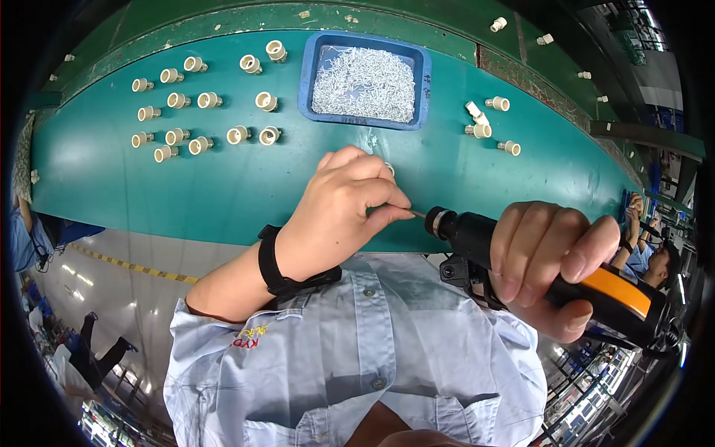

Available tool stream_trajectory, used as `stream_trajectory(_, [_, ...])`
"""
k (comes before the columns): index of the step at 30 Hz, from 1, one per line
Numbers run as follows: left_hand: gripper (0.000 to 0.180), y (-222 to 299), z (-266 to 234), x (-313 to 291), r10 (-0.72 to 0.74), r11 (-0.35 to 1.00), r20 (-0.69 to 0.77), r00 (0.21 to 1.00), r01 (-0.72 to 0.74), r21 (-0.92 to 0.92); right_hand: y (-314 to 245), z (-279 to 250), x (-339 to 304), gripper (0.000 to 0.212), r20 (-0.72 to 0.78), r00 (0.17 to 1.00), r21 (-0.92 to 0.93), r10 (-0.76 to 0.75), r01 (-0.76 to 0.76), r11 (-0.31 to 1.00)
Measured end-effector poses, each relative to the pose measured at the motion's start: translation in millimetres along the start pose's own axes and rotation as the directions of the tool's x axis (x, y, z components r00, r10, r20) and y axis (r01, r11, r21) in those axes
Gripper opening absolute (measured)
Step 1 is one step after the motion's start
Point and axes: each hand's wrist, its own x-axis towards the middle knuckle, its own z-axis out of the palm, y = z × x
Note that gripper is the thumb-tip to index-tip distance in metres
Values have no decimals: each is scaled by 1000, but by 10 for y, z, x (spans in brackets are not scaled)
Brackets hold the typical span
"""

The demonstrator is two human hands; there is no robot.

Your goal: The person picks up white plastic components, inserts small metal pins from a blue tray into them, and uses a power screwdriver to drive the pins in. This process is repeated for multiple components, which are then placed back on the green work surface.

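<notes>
My left hand (346,197) is closed over the green tabletop. A pale rim (389,168), like that of the cream lamp holders, shows past its fingers; the rest of that piece is hidden. Thumb and forefinger meet at the tip of a thin driver bit (421,214); whether a screw is between them cannot be made out. In my right hand (547,261) is a black electric screwdriver (471,237) with an orange panel, held nearly level and pointing left at the left fingertips.
A blue tray (306,86) heaped with small silvery screws (365,83) stands beyond my hands. Several cream lamp holders (210,100) lie in loose rows at left, and several more (509,147) at right. Green rails border the table's (89,179) far side. Other people work in the background.
</notes>
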Motion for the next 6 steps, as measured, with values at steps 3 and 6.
stream_trajectory(3, [30, 24, 13, 54, -4, 1000, -7, 1000, 4, -5, -63, -19, 21, 37, -20, 997, -74, 73, -75, 994])
stream_trajectory(6, [53, 10, -19, 98, -60, 998, -66, 996, 61, 3, 12, -78, -1, 42, -58, 995, -169, 81, -90, 982])
